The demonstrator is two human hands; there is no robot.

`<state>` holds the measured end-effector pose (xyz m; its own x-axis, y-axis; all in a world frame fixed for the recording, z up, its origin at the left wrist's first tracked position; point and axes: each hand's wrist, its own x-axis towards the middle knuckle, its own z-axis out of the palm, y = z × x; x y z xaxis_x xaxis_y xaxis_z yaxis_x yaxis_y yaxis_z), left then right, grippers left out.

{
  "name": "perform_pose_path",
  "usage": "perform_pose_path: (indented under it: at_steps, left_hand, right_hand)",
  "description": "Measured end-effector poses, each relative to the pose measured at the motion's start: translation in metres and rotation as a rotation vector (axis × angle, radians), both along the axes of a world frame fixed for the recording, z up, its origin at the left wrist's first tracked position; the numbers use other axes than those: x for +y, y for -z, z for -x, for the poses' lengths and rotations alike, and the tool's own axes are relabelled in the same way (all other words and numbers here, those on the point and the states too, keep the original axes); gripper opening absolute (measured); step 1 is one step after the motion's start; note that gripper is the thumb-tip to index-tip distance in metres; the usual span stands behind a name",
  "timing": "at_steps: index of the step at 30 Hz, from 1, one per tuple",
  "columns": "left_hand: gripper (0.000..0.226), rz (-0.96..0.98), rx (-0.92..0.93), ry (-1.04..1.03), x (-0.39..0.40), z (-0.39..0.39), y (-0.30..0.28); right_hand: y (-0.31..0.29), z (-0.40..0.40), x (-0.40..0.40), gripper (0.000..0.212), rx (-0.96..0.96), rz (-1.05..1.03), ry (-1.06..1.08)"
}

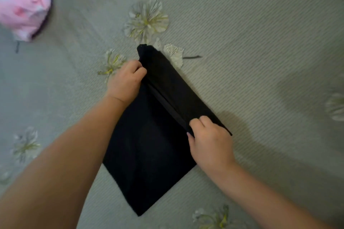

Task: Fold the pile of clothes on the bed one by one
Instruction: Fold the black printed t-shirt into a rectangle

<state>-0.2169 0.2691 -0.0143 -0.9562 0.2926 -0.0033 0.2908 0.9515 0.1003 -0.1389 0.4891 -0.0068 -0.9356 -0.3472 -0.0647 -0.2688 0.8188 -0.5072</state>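
A black garment (149,145) lies flat on the bed (260,42), folded into a rough rectangle set diagonally. Its far edge is doubled over into a narrow band. My left hand (126,82) grips that folded edge near the garment's far corner, fingers curled round the cloth. My right hand (208,139) pinches the same folded edge at its right end, thumb and fingers curled on the fabric. A pink and white garment (24,5) lies bunched at the far left, with dark cloth above it at the frame's top edge.
The bed cover is pale grey-green with ribbed stripes and printed white flowers (147,20). A short dark thread or scrap (191,57) lies just right of the black garment's far corner. A shadow falls on the cover to the right.
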Motion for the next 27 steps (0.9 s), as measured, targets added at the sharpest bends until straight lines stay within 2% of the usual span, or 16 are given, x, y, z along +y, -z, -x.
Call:
perform_pose_path:
  at_steps: [5, 8, 11, 13, 16, 18, 20, 22, 24, 27]
  left_hand:
    - [0.031, 0.034, -0.071, -0.104, -0.061, -0.109, -0.006]
    - [0.014, 0.086, -0.139, -0.166, -0.094, -0.17, 0.006]
    - [0.025, 0.164, -0.386, -0.284, -0.119, -0.222, 0.03]
    - [0.044, 0.217, -0.529, -0.414, -0.127, -0.248, 0.044]
    - [0.061, 0.225, -0.504, -0.537, -0.128, -0.273, 0.052]
    - [0.063, 0.195, -0.388, -0.421, -0.123, -0.279, 0.05]
    - [0.063, 0.142, -0.264, -0.206, -0.117, -0.279, 0.05]
    - [0.066, 0.151, -0.254, -0.06, -0.112, -0.27, 0.052]
    - [0.069, 0.167, -0.302, -0.008, -0.111, -0.26, 0.061]
    - [0.062, 0.239, -0.4, -0.039, -0.118, -0.243, 0.072]
  right_hand:
    - [0.001, -0.099, -0.058, 0.045, -0.095, -0.014, -0.141]
    - [0.013, -0.154, -0.092, 0.045, -0.177, -0.04, -0.218]
    - [0.033, -0.199, -0.116, 0.045, -0.259, -0.121, -0.287]
    - [0.045, -0.218, -0.123, 0.044, -0.293, -0.154, -0.298]
    - [0.05, -0.23, -0.125, 0.045, -0.291, -0.149, -0.235]
    - [0.05, -0.232, -0.125, 0.056, -0.261, -0.167, -0.176]
    - [0.05, -0.231, -0.129, 0.078, -0.259, -0.271, -0.147]
    - [0.054, -0.231, -0.136, 0.095, -0.289, -0.388, -0.131]
    - [0.059, -0.23, -0.141, 0.093, -0.302, -0.441, -0.135]
    - [0.067, -0.227, -0.138, 0.08, -0.282, -0.449, -0.141]
